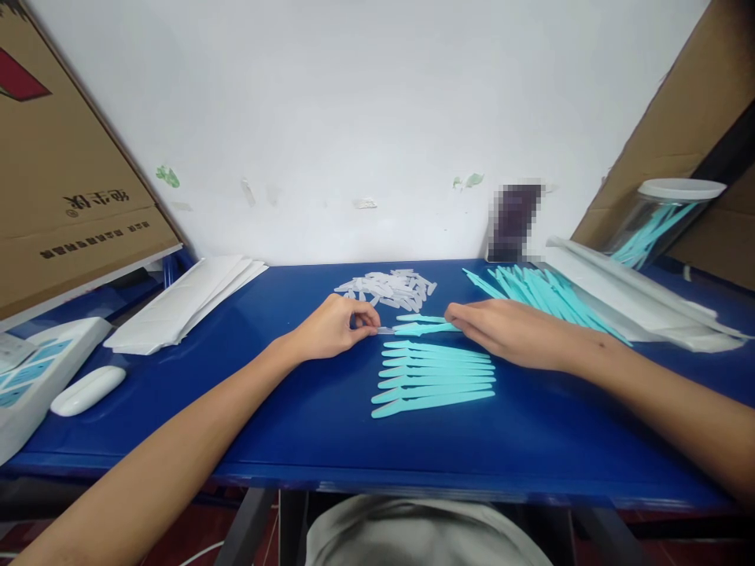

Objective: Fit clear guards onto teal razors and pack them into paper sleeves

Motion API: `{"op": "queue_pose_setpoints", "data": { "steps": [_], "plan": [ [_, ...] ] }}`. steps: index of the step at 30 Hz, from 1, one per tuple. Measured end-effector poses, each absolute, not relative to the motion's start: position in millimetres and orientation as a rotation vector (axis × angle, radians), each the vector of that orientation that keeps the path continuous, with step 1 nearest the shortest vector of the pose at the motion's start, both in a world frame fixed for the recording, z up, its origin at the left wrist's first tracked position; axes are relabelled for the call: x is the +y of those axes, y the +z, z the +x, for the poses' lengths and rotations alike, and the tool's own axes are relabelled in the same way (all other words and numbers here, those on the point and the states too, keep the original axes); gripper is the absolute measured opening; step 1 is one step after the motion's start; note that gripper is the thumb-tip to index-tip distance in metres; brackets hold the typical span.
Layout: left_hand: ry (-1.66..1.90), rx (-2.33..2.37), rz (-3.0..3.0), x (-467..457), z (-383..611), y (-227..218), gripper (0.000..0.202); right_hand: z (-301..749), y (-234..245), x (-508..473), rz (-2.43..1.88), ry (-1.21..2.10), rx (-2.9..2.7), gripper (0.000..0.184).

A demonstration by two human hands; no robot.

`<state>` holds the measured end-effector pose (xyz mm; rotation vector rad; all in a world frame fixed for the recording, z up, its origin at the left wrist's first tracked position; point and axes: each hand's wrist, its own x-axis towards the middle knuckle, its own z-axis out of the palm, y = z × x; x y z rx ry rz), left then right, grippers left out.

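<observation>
My left hand (336, 326) is pinched on a small clear plastic cap (384, 331) at the tip of a turquoise plastic stick (425, 328). My right hand (501, 330) grips the other end of that same stick, low over the blue table (307, 409). Just in front lies a neat row of several turquoise sticks (433, 377). Behind the hands sits a pile of clear caps (392, 288). A loose heap of turquoise sticks (539, 295) lies at the right, behind my right wrist.
A stack of white sleeves (182, 303) lies at the left, another stack (637, 295) at the right. A clear jar (661, 224) holds more sticks. A white mouse (88, 390), a white device (32, 373) and cardboard boxes (64, 165) stand at the left.
</observation>
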<state>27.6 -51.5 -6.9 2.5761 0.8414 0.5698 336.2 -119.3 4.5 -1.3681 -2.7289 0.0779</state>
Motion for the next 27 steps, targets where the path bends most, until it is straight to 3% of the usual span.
{"op": "queue_pose_setpoints", "data": {
  "steps": [18,27],
  "plan": [
    [0.598,0.849,2.526,-55,31,-6,0.005,327,0,-120,-1.34,0.047,-2.725,0.026],
    [0.683,0.859,2.454,-61,46,-11,0.004,308,-7,-124,-1.244,-0.162,-2.694,0.021]
  ]
}}
